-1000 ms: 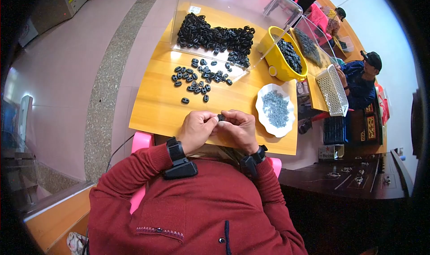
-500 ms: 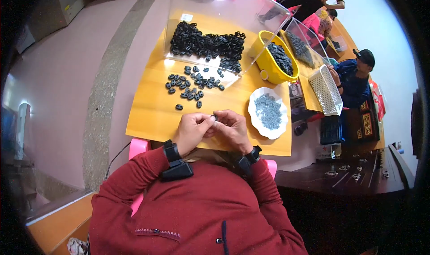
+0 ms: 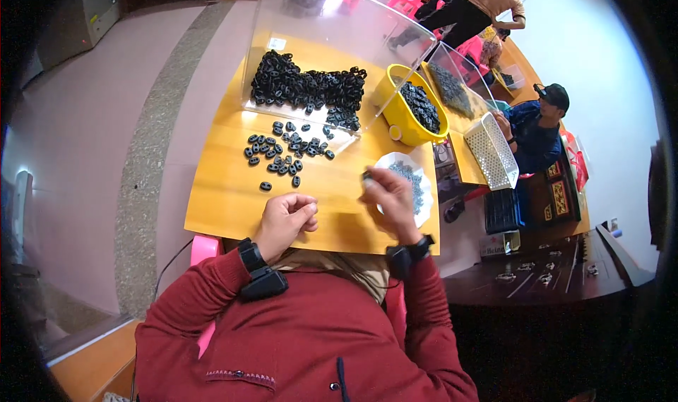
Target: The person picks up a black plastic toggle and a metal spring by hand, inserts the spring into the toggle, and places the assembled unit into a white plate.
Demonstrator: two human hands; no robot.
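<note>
My right hand (image 3: 390, 199) is raised at the left rim of a white scalloped dish (image 3: 427, 211), its thumb and fingers pinching a small black oval piece (image 3: 367, 177). The dish holds many tiny grey pieces (image 3: 404, 170), too small to make out. Over the near part of the table my left hand (image 3: 286, 222) is closed, thumb against fingers; whatever it may hold is hidden. Beyond it lie several loose black oval pieces with two holes (image 3: 272, 148), which look like cord locks. A larger heap of black pieces (image 3: 300, 88) lies in a tilted clear plastic bin (image 3: 311, 28).
A yellow tub (image 3: 387, 102) full of black pieces stands right of the bin. Past the table (image 3: 212, 208) are a white perforated basket (image 3: 491, 151), a second clear bin (image 3: 452, 84) and a seated person in dark blue (image 3: 537, 130). Another person (image 3: 494, 3) stands farther back.
My hands have come apart. The right one moved right toward the white dish with the black piece; the left one shifted slightly left and nearer. The whole view has shifted a little.
</note>
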